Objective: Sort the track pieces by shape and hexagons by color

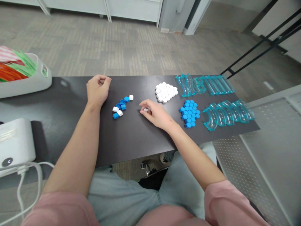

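Note:
My right hand (155,113) is low over the middle of the dark table, its fingers curled round a small white block (146,110) that shows only in part. To the left of it lies a loose slanting row of small blocks, with several blue blocks (122,102) and white blocks (115,109) among them. My left hand (98,89) rests near the far edge, left of that row. Its fingers are closed with thumb against forefinger, and whatever they may hold is hidden. A cluster of white hexagonal blocks (166,92) and one of blue hexagonal blocks (190,113) lie to the right.
Clear teal plastic pieces (218,84) lie at the table's far right, with curved teal pieces (228,114) nearer me. On the left stand a white bin (44,75) of colourful items and a white device (16,141) with cables. The dark table (136,141) ends before my lap.

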`<state>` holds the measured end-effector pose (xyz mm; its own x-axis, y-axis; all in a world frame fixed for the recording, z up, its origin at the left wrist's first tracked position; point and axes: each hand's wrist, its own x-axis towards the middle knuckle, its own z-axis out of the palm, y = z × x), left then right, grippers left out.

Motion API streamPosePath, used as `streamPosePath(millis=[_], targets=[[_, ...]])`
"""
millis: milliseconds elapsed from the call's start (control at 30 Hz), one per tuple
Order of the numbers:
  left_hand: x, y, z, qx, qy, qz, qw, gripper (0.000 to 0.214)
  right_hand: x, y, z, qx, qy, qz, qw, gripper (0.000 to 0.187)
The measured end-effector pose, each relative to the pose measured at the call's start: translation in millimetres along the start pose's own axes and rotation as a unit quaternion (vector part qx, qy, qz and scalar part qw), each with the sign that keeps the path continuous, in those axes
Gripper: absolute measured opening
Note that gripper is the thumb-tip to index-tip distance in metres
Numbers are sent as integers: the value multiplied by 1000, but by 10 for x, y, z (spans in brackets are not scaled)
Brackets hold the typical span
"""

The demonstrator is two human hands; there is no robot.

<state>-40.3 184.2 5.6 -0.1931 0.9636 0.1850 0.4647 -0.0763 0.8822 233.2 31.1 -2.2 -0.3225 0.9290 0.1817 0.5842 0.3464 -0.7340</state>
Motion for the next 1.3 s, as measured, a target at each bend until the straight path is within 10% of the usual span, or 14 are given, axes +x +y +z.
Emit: streamPosePath(millis=[467, 633, 767, 900, 1067, 1300], targets=[[130, -171, 34, -34, 3, 8, 999, 12, 3, 18, 13, 42, 83, -87, 992, 22], [119, -40, 31, -108, 15, 90, 990, 36, -129, -290, 299, 66, -78, -283, 954, 51], [-282, 354, -75, -117, -108, 247, 956, 33, -171, -616, 706, -10, -250, -437, 864, 51], [-769, 684, -57, 36, -323, 327, 887, 34, -99, -811, 806, -19, -376, -437, 817, 46], [-978, 621, 120, 171, -380, 361, 835, 30, -35, -839, 671, 17, -395, -419, 817, 39], [-1081, 559, 397, 106, -342, 274, 893, 15, -22, -859, 644, 79, -413, -394, 817, 34]])
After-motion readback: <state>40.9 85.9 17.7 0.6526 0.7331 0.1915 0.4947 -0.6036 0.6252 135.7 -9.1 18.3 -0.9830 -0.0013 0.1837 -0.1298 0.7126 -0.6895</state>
